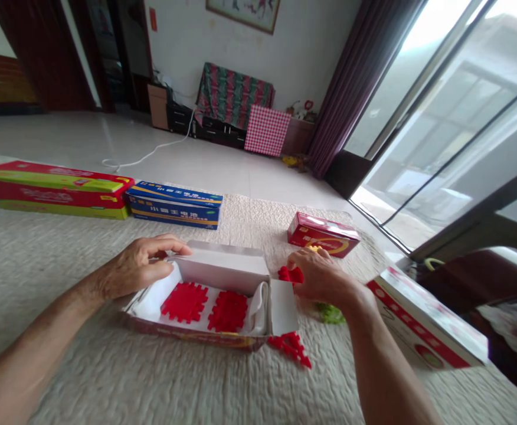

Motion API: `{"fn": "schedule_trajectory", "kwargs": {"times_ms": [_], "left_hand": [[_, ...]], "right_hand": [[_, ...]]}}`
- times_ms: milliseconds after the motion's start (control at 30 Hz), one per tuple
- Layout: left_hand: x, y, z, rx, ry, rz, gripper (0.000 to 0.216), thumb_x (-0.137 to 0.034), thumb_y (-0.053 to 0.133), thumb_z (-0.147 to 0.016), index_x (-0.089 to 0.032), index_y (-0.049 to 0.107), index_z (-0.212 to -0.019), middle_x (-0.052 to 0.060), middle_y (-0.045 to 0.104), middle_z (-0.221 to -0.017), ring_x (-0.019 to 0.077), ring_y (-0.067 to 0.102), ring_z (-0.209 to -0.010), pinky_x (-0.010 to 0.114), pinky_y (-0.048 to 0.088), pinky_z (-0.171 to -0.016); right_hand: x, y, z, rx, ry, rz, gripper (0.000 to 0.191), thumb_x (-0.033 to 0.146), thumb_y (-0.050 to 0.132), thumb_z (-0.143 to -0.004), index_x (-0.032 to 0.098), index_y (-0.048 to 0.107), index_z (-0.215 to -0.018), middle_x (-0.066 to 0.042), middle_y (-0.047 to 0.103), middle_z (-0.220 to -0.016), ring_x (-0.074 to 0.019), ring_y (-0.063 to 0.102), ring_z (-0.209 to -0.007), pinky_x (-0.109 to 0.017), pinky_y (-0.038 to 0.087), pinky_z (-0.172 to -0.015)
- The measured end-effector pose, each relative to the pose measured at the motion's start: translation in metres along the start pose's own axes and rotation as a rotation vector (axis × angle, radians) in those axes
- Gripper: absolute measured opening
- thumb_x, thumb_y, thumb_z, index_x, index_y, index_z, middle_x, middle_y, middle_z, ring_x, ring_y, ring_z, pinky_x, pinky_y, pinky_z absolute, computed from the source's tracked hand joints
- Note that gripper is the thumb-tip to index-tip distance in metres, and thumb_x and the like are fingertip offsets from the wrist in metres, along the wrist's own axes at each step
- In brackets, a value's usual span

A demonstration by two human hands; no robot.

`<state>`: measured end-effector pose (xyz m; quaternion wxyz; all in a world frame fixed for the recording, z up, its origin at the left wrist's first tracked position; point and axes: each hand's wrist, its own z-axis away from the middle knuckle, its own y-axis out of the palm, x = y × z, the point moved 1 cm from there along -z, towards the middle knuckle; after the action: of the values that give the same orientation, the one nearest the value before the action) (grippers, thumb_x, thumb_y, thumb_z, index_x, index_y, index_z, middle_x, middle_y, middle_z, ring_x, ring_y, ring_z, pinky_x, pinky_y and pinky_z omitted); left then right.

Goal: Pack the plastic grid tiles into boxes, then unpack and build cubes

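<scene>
An open cardboard box (pixel 196 335) lined with white paper sits on the quilted cover in front of me. Two red notched plastic building pieces, one on the left (pixel 185 302) and one on the right (pixel 228 311), lie flat inside it. My left hand (pixel 141 265) grips the box's back left corner, thumb toward the inside. Right of the box, my right hand (pixel 318 274) has its fingers closed on a red building piece (pixel 289 275). A yellow piece (pixel 315 248) shows just behind that hand. A green piece (pixel 330 314) and a red triangular piece (pixel 291 348) lie nearby.
At the back left stand a long red-and-green box (pixel 55 192) and a blue battery box (pixel 174 205). A dark red box (pixel 323 234) lies behind my right hand. A white-and-red carton (pixel 426 321) stands beside my right forearm. The quilted cover (pixel 152 389) spreads underneath.
</scene>
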<state>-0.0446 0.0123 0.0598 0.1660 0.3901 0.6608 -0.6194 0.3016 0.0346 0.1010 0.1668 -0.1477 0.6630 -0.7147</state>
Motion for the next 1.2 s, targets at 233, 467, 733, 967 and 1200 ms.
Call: {"fn": "schedule_trajectory", "kwargs": {"times_ms": [233, 467, 733, 967, 1200], "left_hand": [[-0.004, 0.000, 0.002, -0.012, 0.019, -0.019, 0.036, -0.023, 0.049, -0.072, -0.019, 0.071, -0.101, 0.003, 0.069, -0.113, 0.0211, 0.060, -0.106, 0.031, 0.049, -0.089], [-0.008, 0.000, 0.003, 0.002, 0.000, 0.008, 0.035, -0.020, 0.049, -0.073, -0.018, 0.069, -0.101, 0.003, 0.068, -0.113, 0.0206, 0.059, -0.108, 0.031, 0.047, -0.092], [-0.009, -0.001, 0.001, 0.021, 0.000, 0.010, 0.035, -0.021, 0.049, -0.068, -0.021, 0.070, -0.095, 0.002, 0.069, -0.105, 0.0205, 0.062, -0.100, 0.029, 0.050, -0.083], [-0.012, -0.001, 0.001, 0.010, -0.012, 0.002, 0.036, -0.022, 0.048, -0.066, -0.021, 0.071, -0.094, 0.002, 0.070, -0.102, 0.0208, 0.062, -0.098, 0.029, 0.051, -0.082], [-0.013, -0.002, 0.001, 0.005, 0.015, -0.016, 0.036, -0.021, 0.047, -0.067, -0.020, 0.071, -0.094, 0.003, 0.069, -0.105, 0.0200, 0.061, -0.097, 0.028, 0.049, -0.079]], "right_hand": [[0.008, 0.011, -0.004, 0.015, -0.007, 0.034, 0.013, 0.017, 0.058, -0.078, 0.019, 0.064, -0.090, -0.011, 0.067, -0.099, -0.0265, 0.056, -0.100, -0.044, 0.035, -0.094], [0.003, 0.005, -0.003, 0.008, 0.037, 0.041, 0.016, 0.017, 0.060, -0.077, 0.017, 0.065, -0.092, -0.011, 0.067, -0.099, -0.0248, 0.058, -0.098, -0.041, 0.038, -0.089], [0.005, -0.021, 0.008, -0.286, -0.091, -0.171, 0.023, 0.029, 0.060, -0.081, 0.020, 0.063, -0.102, -0.008, 0.066, -0.100, -0.0190, 0.061, -0.081, -0.034, 0.046, -0.072], [0.077, -0.034, 0.027, -0.245, -0.287, -0.395, 0.016, 0.027, 0.064, -0.082, 0.022, 0.062, -0.097, -0.004, 0.065, -0.099, -0.0159, 0.060, -0.083, -0.031, 0.047, -0.075], [0.104, -0.020, 0.026, -0.097, -0.271, -0.333, 0.011, 0.021, 0.065, -0.079, 0.020, 0.062, -0.090, -0.003, 0.064, -0.094, -0.0146, 0.056, -0.077, -0.030, 0.042, -0.069]]}}
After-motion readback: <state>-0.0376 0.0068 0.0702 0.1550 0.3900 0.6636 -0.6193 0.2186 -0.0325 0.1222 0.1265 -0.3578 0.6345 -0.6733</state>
